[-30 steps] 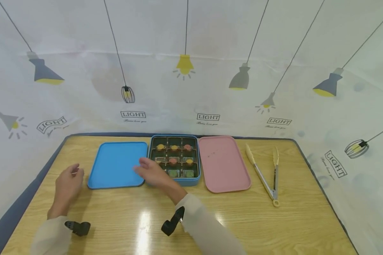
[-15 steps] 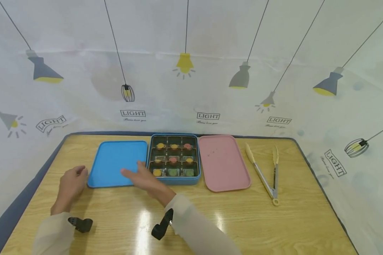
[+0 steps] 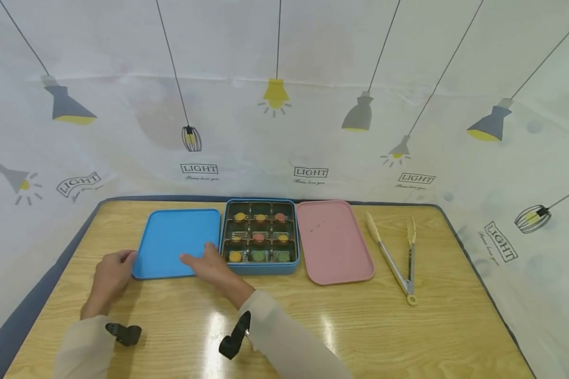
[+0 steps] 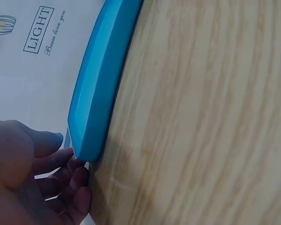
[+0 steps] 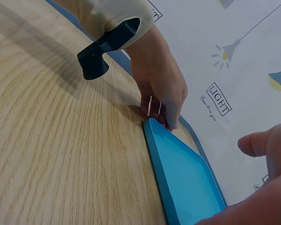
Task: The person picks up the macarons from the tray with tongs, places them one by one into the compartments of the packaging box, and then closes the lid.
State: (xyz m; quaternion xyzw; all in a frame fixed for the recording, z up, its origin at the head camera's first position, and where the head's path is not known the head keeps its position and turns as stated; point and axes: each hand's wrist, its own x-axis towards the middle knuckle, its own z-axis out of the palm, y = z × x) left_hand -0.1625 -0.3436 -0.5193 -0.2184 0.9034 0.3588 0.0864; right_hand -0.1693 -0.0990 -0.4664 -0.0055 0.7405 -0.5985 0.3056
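Observation:
A shallow blue lid with a raised rim [image 3: 177, 239] lies flat on the table, its inside facing up. My left hand [image 3: 112, 273] is at its near left corner, fingers loosely bent against the outside of the rim. In the left wrist view the thumb of my left hand [image 4: 18, 173] stays beside the corner, not over it. Over the lid's right part reaches my right hand [image 3: 215, 267], thumb held apart from the fingers. The fingertips are by the edge between lid and blue box [image 3: 265, 269]; whether they touch the rim is hidden.
Small yellow, red and green pieces sit in the box's dark divided insert [image 3: 261, 208]. Right of it lies a pink tray [image 3: 336, 245], then spread tongs [image 3: 408, 287]. The wooden table [image 3: 408, 342] meets a printed cloth backdrop [image 3: 246, 126] behind.
My right hand has moved left from the front of the box to over the lid's right side. My left hand has moved right to the lid's corner. The lid has stayed put.

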